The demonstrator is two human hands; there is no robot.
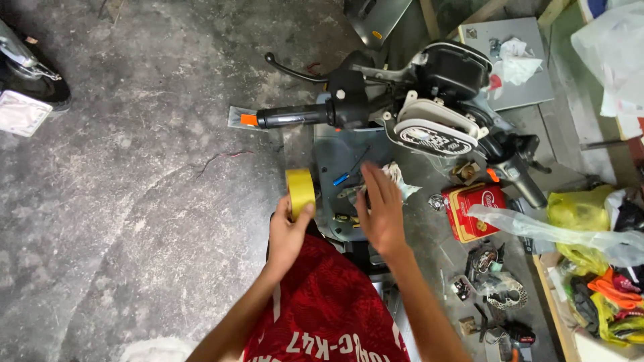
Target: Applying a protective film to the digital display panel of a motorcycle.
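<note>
Left hand fingers clamped on yellow tape roll, held upright on edge. Right hand spread flat, released, over crumpled rag beyond fingertips. Roll likely light, rigid; best gripped across rim.

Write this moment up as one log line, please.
left hand: holds yellow tape roll | right hand: open, over grey panel near blue screwdriver | handlebar: above

Concrete floor left of the scooter is open, only a thin wire lying there. Ahead, handlebar and brake lever block reach. Right side crowded: red tin, plastic bags, loose parts, tight gaps between.
</note>
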